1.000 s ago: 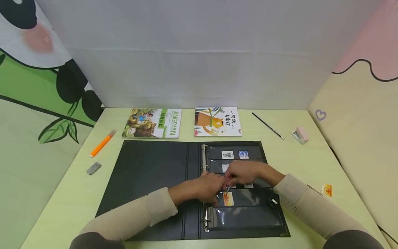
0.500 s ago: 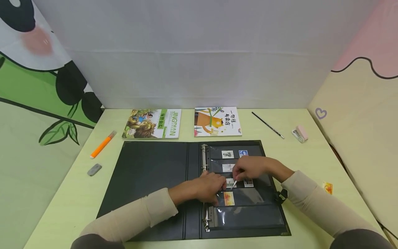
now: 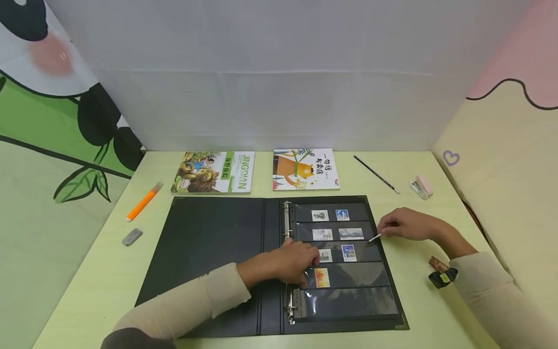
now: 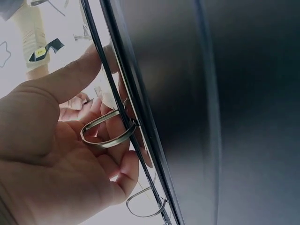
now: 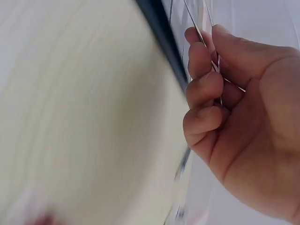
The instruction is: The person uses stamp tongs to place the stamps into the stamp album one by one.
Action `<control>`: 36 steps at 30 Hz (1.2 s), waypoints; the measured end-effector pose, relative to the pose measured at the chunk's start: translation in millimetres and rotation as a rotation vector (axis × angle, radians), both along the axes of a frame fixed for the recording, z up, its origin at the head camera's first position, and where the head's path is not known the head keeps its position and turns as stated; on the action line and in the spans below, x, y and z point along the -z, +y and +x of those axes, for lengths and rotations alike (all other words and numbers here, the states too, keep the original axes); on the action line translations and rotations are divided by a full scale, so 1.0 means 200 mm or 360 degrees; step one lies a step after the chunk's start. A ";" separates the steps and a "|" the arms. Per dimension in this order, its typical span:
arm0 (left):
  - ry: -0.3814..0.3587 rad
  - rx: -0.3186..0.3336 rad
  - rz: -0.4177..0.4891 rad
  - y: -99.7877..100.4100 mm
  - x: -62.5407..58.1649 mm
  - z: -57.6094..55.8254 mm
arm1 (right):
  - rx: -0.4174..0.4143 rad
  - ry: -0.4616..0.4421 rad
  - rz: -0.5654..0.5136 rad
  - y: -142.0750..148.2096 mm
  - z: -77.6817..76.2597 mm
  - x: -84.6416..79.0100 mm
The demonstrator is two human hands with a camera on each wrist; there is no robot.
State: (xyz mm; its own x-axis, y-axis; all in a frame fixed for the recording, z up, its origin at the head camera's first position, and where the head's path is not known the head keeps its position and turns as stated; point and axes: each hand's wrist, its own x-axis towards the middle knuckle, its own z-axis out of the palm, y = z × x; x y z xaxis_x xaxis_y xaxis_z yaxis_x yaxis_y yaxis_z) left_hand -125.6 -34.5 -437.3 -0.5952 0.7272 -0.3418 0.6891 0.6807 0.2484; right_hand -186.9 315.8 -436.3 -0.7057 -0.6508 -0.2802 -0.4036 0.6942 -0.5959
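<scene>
A black ring binder lies spread out, with a clear-pocketed black page on its right side. Several small stamps sit in the pocket rows, the lowest an orange one in the fourth row. My left hand rests on the page beside the metal rings, partly covering a stamp in the third row. My right hand pinches a pair of metal tweezers just off the page's right edge. The tweezers' tip points left over the page, with no stamp visible at it.
Two picture books lie behind the binder. An orange marker and a grey eraser are on the left. At the back right lie a pencil and a small pink stapler-like object.
My right hand has moved right with the tweezers, from beside my left hand to the page's right edge. My left hand stays put. My right arm now covers the loose orange stamp's spot.
</scene>
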 end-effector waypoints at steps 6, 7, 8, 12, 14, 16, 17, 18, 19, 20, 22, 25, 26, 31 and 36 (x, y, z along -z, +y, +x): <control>-0.0023 0.0007 -0.0014 0.01 0.00 0.00 | 0.0197 0.0042 -0.0042 0.29 0.10 -0.03; -0.0026 0.0004 -0.0014 0.01 -0.01 0.00 | 0.0228 0.0062 -0.0032 0.33 0.12 -0.03; -0.0029 0.0003 -0.0017 0.01 -0.01 -0.01 | 0.0265 0.0065 -0.0013 0.37 0.13 -0.04; -0.0047 -0.0007 -0.0015 0.01 -0.01 -0.01 | 0.0399 0.0058 0.0076 0.53 0.18 -0.05; -0.0051 -0.0007 -0.0010 0.01 -0.01 -0.01 | 0.0465 0.0045 0.0122 0.60 0.21 -0.05; -0.0051 -0.0006 -0.0007 0.01 -0.01 -0.01 | 0.0510 0.0053 0.0149 0.68 0.24 -0.04; -0.0050 -0.0005 -0.0008 0.01 -0.01 -0.01 | 0.0542 0.0050 0.0163 0.71 0.26 -0.04; -0.0050 -0.0004 -0.0009 0.01 -0.01 -0.01 | 0.0574 0.0039 0.0175 0.74 0.29 -0.04; -0.0050 -0.0002 -0.0012 0.01 -0.01 -0.01 | 0.0597 0.0024 0.0178 0.76 0.31 -0.04; -0.0050 -0.0002 -0.0015 0.01 -0.01 0.00 | 0.0612 0.0017 0.0180 0.79 0.33 -0.03; -0.0047 0.0001 -0.0019 0.01 -0.01 0.00 | 0.0641 -0.0015 0.0174 0.82 0.37 -0.03; -0.0045 0.0002 -0.0018 0.01 -0.01 0.00 | 0.0650 -0.0050 0.0156 0.87 0.43 -0.04; -0.0043 0.0003 -0.0017 0.01 -0.01 0.00 | 0.0649 -0.0060 0.0162 0.88 0.45 -0.04; -0.0040 0.0000 -0.0022 0.01 -0.01 0.00 | 0.0688 -0.0172 0.0297 0.89 0.48 -0.05; -0.0051 -0.0008 -0.0027 0.01 -0.01 0.00 | 0.0629 -0.0176 0.0204 0.89 0.48 0.00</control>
State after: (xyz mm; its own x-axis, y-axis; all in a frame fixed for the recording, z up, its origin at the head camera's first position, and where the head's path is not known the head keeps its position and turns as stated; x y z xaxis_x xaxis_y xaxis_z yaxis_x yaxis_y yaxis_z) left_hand -125.4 -32.0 -435.4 -0.5872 0.7184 -0.3730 0.6776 0.6883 0.2590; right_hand -90.3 493.3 -435.9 -0.8549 -0.2915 -0.4291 -0.0306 0.8540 -0.5193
